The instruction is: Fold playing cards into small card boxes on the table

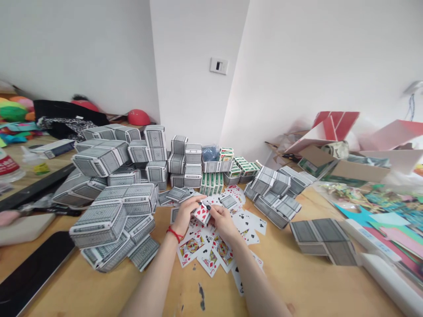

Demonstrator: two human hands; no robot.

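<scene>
My left hand (186, 215), with a red cord on its wrist, grips the left side of a playing card (201, 214) that shows red hearts and looks bent or folded. From the right, my right hand (223, 221) pinches the same card near its upper edge. Whether more than one card is between the fingers I cannot tell. Under both hands lie scattered face-up cards (209, 260), kings and a jack among them. Behind the hands stand green-and-white card boxes (212, 183) in a row.
Folded-card blocks with grey backs are stacked at the left (99, 220), at the back (157, 147) and at the right (276, 193). A flat grey-backed piece (322, 237) lies right. A black phone-like slab (36, 270) sits front left; an open cardboard box (343, 169) stands back right.
</scene>
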